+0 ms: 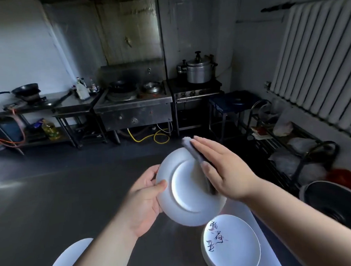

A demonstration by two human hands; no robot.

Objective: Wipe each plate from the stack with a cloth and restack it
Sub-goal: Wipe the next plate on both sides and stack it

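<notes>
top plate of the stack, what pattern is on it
White with black brush calligraphy and small red strokes on the top plate, seen from the head view.

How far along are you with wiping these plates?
Midway, it seems. One plate is in hand: the left hand grips its rim while the right hand presses a cloth flat against it. A stack of plates with painted writing sits below on the table, and another plate lies at lower left. Which pile is finished, I cannot tell.
</notes>
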